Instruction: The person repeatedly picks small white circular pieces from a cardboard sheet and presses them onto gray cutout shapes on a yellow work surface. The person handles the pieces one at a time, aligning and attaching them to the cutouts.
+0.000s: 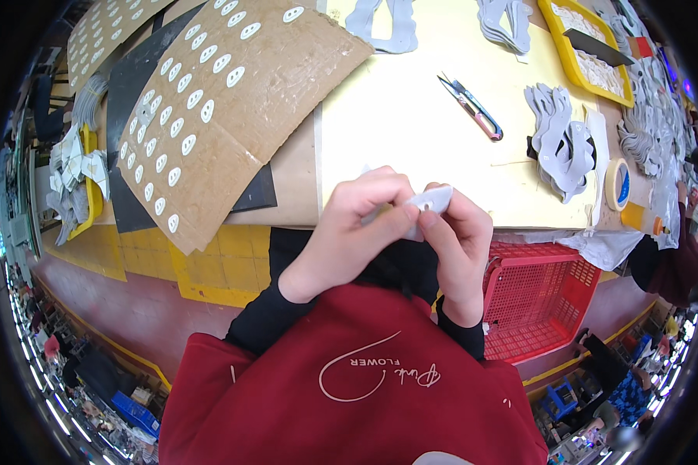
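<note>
Pinching is done from both sides as a pale grey oval-ended piece (440, 197) is gripped between thumb and finger of the left hand (364, 219) and the right hand (461, 246), at the clock's centre, by the near edge of the yellow-topped worktable (411, 116). Its full extent is hidden by the fingers. Should the narrow fingertip hold be slackened, the piece could be dropped, perhaps toward the red mesh basket (520, 306) between four and five o'clock. If pulled unevenly, its tip might be bent. At one o'clock, fingers could be nicked by the thread snips (485, 122) if reached for carelessly; at ten, white ovals (195, 99) on a cardboard sheet (295, 85) might be disturbed by a brushing sleeve
</note>
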Tool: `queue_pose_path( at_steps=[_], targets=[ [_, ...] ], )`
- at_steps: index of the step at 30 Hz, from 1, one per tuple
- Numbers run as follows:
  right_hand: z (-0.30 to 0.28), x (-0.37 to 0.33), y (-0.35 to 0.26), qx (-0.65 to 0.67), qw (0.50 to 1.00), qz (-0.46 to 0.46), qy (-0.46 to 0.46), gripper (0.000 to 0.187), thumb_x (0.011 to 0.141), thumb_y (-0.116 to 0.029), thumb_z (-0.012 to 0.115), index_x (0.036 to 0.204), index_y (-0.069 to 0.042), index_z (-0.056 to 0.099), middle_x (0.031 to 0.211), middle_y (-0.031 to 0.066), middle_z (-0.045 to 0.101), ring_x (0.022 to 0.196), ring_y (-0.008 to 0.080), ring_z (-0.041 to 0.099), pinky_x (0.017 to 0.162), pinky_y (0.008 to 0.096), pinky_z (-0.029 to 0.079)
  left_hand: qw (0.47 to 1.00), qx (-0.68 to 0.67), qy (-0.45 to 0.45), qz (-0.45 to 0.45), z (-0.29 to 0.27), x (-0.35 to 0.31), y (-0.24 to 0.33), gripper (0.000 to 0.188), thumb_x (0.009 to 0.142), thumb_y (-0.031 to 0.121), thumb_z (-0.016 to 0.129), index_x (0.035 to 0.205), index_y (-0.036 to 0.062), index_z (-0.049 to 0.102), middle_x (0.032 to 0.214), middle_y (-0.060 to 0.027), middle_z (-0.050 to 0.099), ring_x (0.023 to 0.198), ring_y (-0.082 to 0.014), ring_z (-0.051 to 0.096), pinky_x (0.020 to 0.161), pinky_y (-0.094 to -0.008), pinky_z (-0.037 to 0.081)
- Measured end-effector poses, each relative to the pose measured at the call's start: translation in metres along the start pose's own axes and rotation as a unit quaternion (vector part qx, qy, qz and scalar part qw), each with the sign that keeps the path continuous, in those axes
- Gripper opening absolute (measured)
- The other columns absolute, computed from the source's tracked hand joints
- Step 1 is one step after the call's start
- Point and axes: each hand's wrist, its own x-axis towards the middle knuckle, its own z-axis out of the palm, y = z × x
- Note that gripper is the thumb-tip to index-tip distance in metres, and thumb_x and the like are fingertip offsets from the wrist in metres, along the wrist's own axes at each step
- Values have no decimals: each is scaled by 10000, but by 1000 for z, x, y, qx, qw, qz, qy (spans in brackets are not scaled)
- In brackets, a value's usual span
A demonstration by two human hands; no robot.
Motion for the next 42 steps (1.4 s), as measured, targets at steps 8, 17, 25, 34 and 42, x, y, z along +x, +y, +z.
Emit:
queue_pose_path(
  at_steps=[8,17,25,34,42],
  targets=[
    [-13,3,18,-4,988,-121,-93,75,837,-49,676,848,10,631,712,35,512,635,145,428,595,288,354,997,-15,-69,40,-9,-4,-6,181,953,101,583,800,6,566,772,-40,520,746,-130,483,673,-274,392],
    [9,-7,30,-102,989,-16,-103,48,947,-42,648,952,0,624,847,44,616,781,148,583,716,248,464,962,-98,252,34,-16,4,-4,326,1049,210,473,862,-9,626,810,-2,602,760,-76,534,711,-230,421],
    [-22,42,-28,129,987,-7,99,220,1025,-211,550,959,-16,628,887,100,686,795,151,635,734,290,495,982,129,47,-128,-42,1,1,304,1046,201,546,946,-59,667,863,-49,689,842,-109,627,795,-272,505],
    [-153,80,-45,-161,902,-136,376,229,1006,-235,633,992,-10,670,859,51,670,736,105,618,704,247,504,981,148,99,-82,-42,-26,20,178,991,150,623,1054,-7,675,868,-31,678,842,-99,641,772,-259,494],
    [-195,16,-11,-457,778,-56,426,281,935,-247,735,850,-4,622,769,-15,555,693,91,484,644,251,403,970,148,189,-30,-74,-47,37,127,982,78,613,1023,-15,688,842,-31,677,817,-94,636,757,-241,495]
  ],
)
